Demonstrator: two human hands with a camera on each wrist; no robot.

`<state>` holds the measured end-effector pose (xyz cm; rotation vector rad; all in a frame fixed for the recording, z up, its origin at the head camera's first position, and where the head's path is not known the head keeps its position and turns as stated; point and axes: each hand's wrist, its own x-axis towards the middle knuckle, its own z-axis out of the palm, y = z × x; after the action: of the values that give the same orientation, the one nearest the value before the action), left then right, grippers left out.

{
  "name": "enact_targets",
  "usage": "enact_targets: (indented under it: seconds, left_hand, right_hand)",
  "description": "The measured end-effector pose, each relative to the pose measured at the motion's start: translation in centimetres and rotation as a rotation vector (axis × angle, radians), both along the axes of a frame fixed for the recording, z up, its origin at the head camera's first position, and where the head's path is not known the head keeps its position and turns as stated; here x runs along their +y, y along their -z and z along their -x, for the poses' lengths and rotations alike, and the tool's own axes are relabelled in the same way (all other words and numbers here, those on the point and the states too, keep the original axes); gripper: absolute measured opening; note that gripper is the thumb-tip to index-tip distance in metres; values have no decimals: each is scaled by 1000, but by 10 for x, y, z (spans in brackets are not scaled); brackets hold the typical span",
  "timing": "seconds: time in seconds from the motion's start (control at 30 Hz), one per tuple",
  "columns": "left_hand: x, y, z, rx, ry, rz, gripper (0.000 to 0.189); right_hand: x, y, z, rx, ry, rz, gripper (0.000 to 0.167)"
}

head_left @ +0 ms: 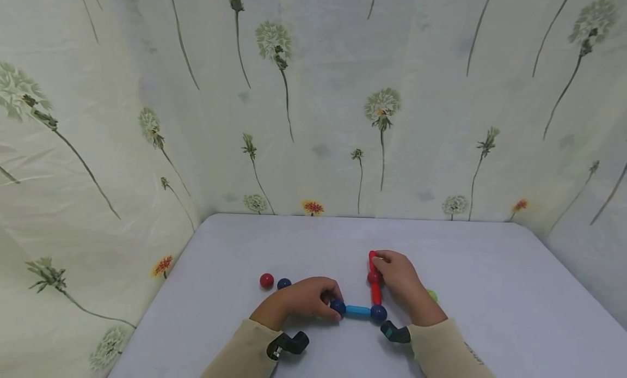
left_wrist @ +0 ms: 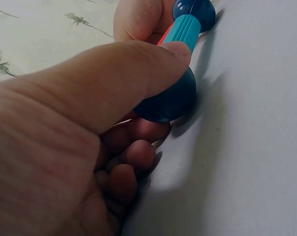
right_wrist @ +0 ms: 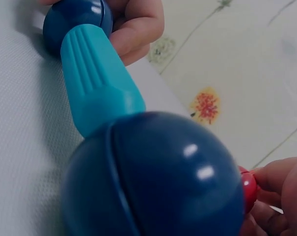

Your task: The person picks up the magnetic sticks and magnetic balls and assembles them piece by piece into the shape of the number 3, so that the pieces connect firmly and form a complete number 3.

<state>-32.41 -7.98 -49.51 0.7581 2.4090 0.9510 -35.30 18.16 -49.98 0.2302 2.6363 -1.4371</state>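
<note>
Fingers of the left hand (head_left: 307, 295) curl round a navy ball (head_left: 338, 308), thumb across it; those of the right hand (head_left: 400, 277) pinch an upper red rod (head_left: 372, 262); between them, a light-blue rod (head_left: 358, 311) meets a second navy ball (head_left: 379, 313), where a lower red rod (head_left: 376, 294) leads to a red ball (head_left: 373, 277); wrist views alone reveal the light-blue rod's grooves; only the head view catches a loose red ball (head_left: 266, 280), another navy ball (head_left: 284, 283) and a partly hidden green piece (head_left: 432, 294).
</note>
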Motion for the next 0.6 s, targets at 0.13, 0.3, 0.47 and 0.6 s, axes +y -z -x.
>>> enact_targets:
  seconds: [0.13,0.3,0.47,0.6]
  left_hand:
    - [0,0,0,4,2,2,25]
    - [0,0,0,4,7,6,24]
    - [1,-2,-1,0,9,10,24]
    - [1,-1,-1,-1,8,9,24]
  right_hand:
    - [0,1,0,9,1,-2,49]
    - [1,2,1,13,0,-3,49]
    - [2,3,1,11,6,6,48]
    - [2,2,0,8,13,14,48]
